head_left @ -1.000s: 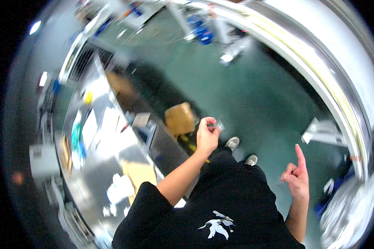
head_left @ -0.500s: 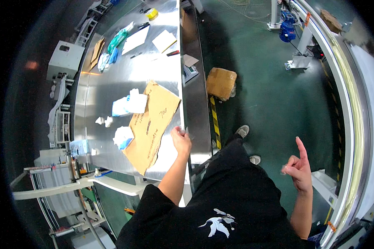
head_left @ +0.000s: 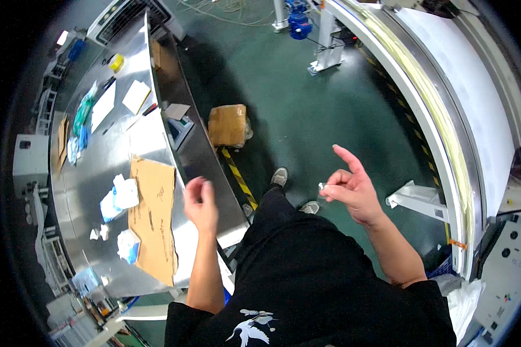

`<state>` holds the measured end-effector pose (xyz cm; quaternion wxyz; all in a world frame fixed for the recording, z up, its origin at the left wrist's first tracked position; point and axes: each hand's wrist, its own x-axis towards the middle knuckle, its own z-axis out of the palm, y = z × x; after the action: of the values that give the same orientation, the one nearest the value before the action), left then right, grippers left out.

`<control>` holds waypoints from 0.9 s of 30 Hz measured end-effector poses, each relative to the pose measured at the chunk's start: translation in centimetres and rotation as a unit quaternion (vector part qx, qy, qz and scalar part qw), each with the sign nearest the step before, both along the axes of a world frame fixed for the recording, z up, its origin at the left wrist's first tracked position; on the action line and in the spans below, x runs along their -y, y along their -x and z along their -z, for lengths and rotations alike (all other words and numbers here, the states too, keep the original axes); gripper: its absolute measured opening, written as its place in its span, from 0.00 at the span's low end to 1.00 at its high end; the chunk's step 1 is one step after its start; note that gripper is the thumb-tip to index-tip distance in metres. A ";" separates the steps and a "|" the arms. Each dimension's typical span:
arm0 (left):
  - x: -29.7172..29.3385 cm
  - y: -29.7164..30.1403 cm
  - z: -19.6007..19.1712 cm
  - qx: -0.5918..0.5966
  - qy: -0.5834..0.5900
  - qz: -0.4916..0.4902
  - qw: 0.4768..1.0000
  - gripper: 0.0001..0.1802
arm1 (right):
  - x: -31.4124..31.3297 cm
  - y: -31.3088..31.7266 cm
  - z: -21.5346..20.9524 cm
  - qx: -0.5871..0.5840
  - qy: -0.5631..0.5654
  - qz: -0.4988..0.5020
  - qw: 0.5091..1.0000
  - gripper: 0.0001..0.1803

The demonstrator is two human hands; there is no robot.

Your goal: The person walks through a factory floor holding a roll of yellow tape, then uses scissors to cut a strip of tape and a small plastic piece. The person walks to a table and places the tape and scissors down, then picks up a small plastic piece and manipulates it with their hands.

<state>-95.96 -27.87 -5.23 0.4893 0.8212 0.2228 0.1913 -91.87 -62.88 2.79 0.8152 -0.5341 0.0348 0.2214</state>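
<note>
R hand pinching a tiny, clear, plastic-looking piece over the dark-green floor!
Piece is prob. light & slippery, maybe bendy; can't tell if fragile, so best gripped by its edges, fingertips vs. thumb. R hand's thumb & curled fingers are closed on it, index poking out free. L hand, blurred, near the shiny steel table's right edge: half-open, nothing visible in it.

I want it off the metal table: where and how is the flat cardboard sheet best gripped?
Probably pinch the cardboard sheet by its long right edge, coming from the right with the left hand: it lies flat, and that side is uncovered, while white-and-blue bundles crowd its left edge.
</note>
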 end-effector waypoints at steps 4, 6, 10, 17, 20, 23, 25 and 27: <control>10.9 -3.6 -6.9 -0.023 0.175 0.336 0.925 0.12 | -0.2 0.5 -1.9 -0.014 -0.028 0.032 0.999 0.42; 13.5 -4.1 -8.0 -0.043 0.301 0.432 0.849 0.12 | -0.3 0.9 -2.8 -0.013 -0.041 0.053 0.998 0.41; 15.8 -5.0 -8.3 -0.112 0.428 0.482 0.756 0.11 | 0.6 1.7 -3.6 -0.025 -0.061 0.120 0.991 0.38; 18.1 -7.1 -9.1 -0.181 0.418 0.497 0.738 0.06 | 1.8 2.7 -3.6 0.049 -0.005 0.163 0.985 0.38; 18.1 -7.4 -9.6 -0.197 0.386 0.499 0.751 0.05 | 2.0 2.8 -3.9 0.056 0.006 0.165 0.985 0.38; 17.7 -7.8 -9.8 -0.191 0.356 0.519 0.753 0.05 | 2.3 2.5 -4.2 0.041 0.038 0.166 0.985 0.38; 17.3 -8.1 -10.0 -0.192 0.360 0.525 0.747 0.05 | 2.4 2.3 -4.2 0.012 0.075 0.167 0.983 0.39; 16.9 -8.4 -10.2 -0.182 0.399 0.525 0.729 0.07 | 2.5 1.8 -2.7 0.089 0.127 0.262 0.952 0.38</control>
<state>-87.53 -44.73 4.93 0.7445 0.5553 -0.1031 -0.3560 -93.63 -65.42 5.53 0.7696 -0.6230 0.1290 -0.0547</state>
